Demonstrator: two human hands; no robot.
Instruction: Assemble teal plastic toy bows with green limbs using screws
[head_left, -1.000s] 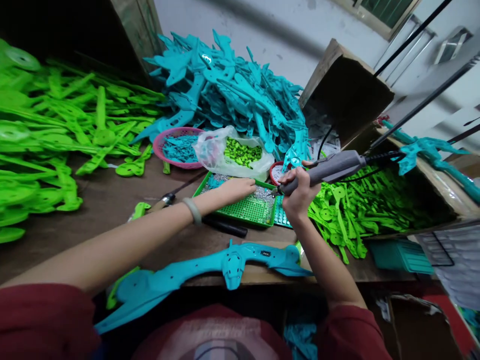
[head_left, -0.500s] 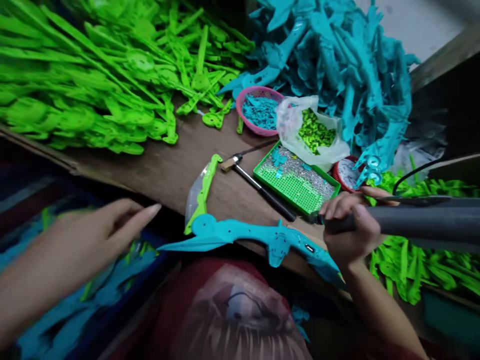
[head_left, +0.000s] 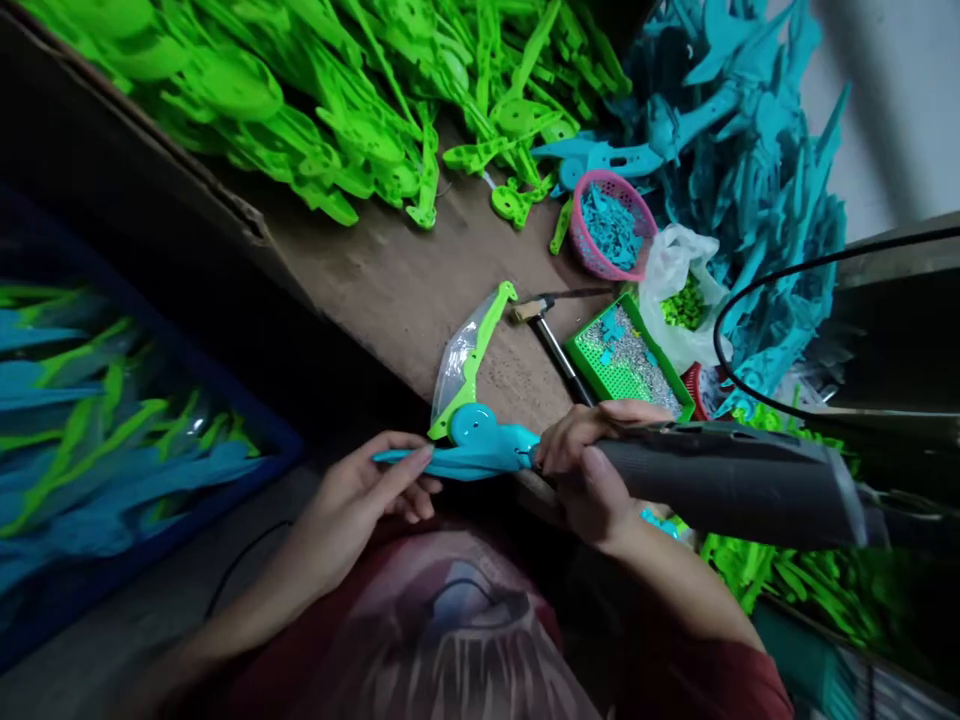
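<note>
A turquoise plastic part (head_left: 480,448) with a round end and a pointed tip lies at the table's near edge. My left hand (head_left: 364,490) pinches its pointed tip between thumb and fingers. Wrapped round the front of a thick dark-grey power screwdriver (head_left: 720,482) is my right hand (head_left: 589,472). The tool's working end meets the turquoise part, and hand and tool cover much of the part's right side. A green curved piece (head_left: 489,335) with a clear blade rests against the round end. Behind my right hand lies a hammer (head_left: 556,350), its handle partly covered.
Beyond are a green tray of small metal pieces (head_left: 576,352), a pink basket (head_left: 576,225) and a plastic bag (head_left: 671,335). Green parts (head_left: 247,90) and turquoise parts (head_left: 772,130) are heaped behind. A blue crate (head_left: 281,445) stands at left. A black cable (head_left: 739,295) loops at right.
My left hand has come in from the left and taken hold of the turquoise part's tip. My right hand has brought the screwdriver leftward onto the part. The view has turned.
</note>
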